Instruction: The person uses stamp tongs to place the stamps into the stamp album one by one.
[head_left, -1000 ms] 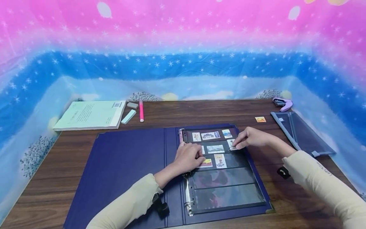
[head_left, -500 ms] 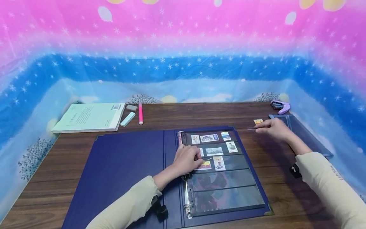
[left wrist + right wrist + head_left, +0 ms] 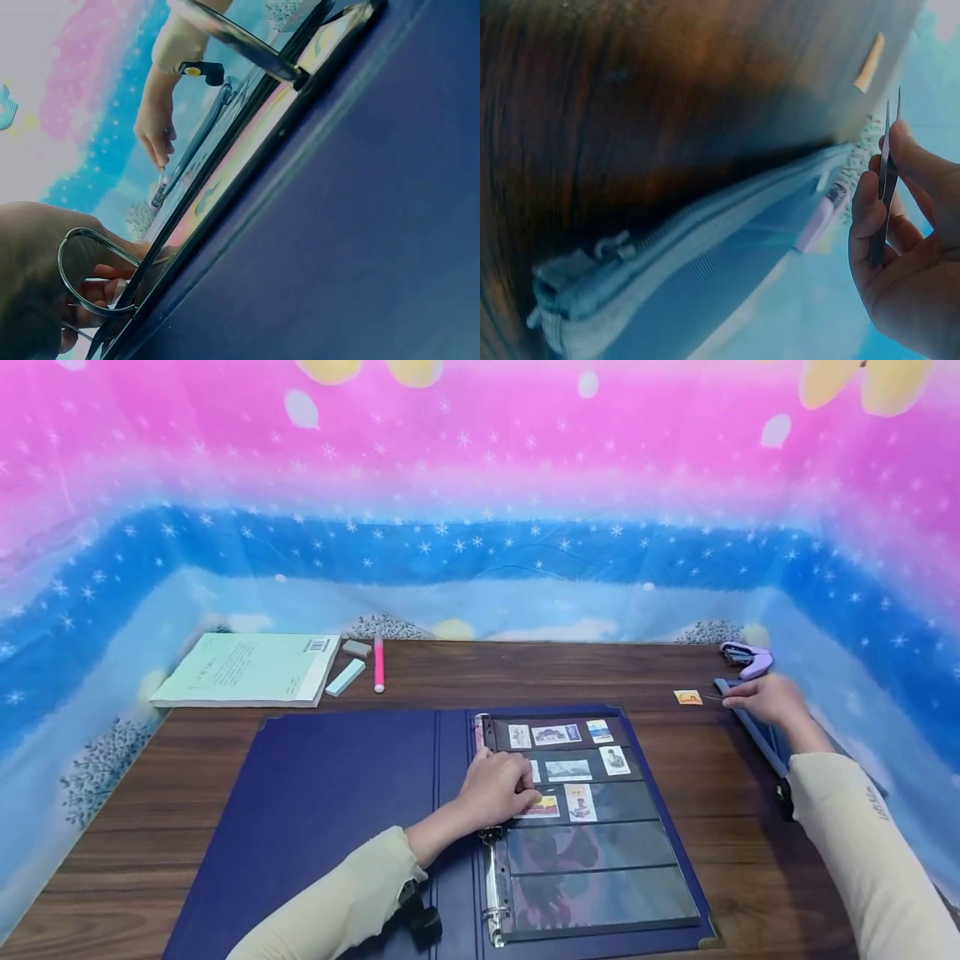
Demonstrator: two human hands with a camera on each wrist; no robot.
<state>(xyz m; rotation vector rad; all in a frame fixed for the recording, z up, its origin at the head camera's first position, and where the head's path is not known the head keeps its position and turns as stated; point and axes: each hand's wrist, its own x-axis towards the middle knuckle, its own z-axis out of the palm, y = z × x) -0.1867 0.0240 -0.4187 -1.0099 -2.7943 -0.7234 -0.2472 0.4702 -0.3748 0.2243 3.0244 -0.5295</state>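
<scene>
My right hand [image 3: 768,703] pinches dark, slender tweezers [image 3: 886,184] between thumb and fingers. The tips are slightly apart, with nothing between them, and point at a loose orange stamp [image 3: 687,697] on the table. My left hand [image 3: 495,789] rests on the left side of a black pocket page [image 3: 600,847] near the binder rings, its fingers loosely bent, partly covering some stamps. In the left wrist view a metal ring [image 3: 75,285] crosses in front of that hand's fingers. Several stamps, including a portrait stamp [image 3: 615,761], sit in the upper three rows of pockets.
The navy binder [image 3: 345,827] lies spread across the wooden table. A zippered mesh pouch [image 3: 753,727] is under the right forearm, with a lilac stapler [image 3: 750,660] behind it. At the back left are a pale green book [image 3: 247,670], two erasers [image 3: 346,677] and a pink marker [image 3: 378,664].
My right hand has let go of the portrait stamp, now in the second row, and moved right with the tweezers to beside the loose orange stamp. The left hand stays on the page.
</scene>
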